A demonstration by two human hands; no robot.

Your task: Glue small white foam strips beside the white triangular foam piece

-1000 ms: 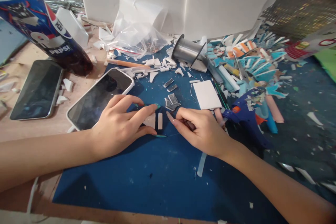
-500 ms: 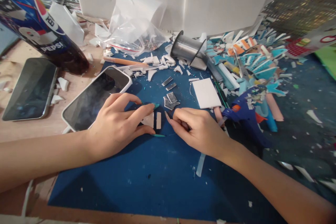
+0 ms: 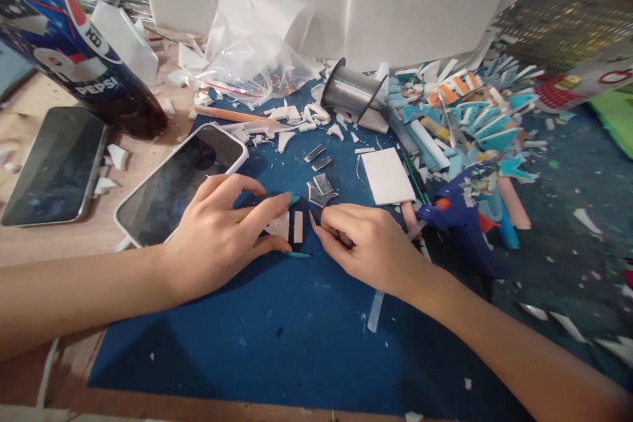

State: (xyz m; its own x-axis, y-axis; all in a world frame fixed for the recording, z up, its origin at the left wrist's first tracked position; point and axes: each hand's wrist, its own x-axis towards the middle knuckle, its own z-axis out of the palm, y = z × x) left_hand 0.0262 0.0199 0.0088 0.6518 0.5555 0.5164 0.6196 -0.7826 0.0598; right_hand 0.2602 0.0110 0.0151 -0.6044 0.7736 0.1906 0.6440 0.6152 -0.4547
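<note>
My left hand [image 3: 225,234] lies on the blue cutting mat [image 3: 277,336], fingers pressed down on a small white foam piece [image 3: 280,226]. A narrow white strip [image 3: 298,227] stands just right of that piece. My right hand [image 3: 366,244] is curled beside the strip, its index fingertip almost touching it; what the curled fingers hold is hidden. Small shiny mirror shards [image 3: 321,188] lie just beyond both hands. A white foam rectangle [image 3: 388,176] sits right of the shards.
A phone in a white case [image 3: 180,181] lies by my left hand, a second phone [image 3: 54,168] and a Pepsi bottle [image 3: 74,46] further left. A blue glue gun [image 3: 462,211], a metal spool [image 3: 353,92], a plastic bag [image 3: 252,66] and coloured foam scraps [image 3: 469,112] crowd the back and right.
Both hands stay on the mat; my right hand has crept slightly left toward the narrow strip. The view has shifted a little.
</note>
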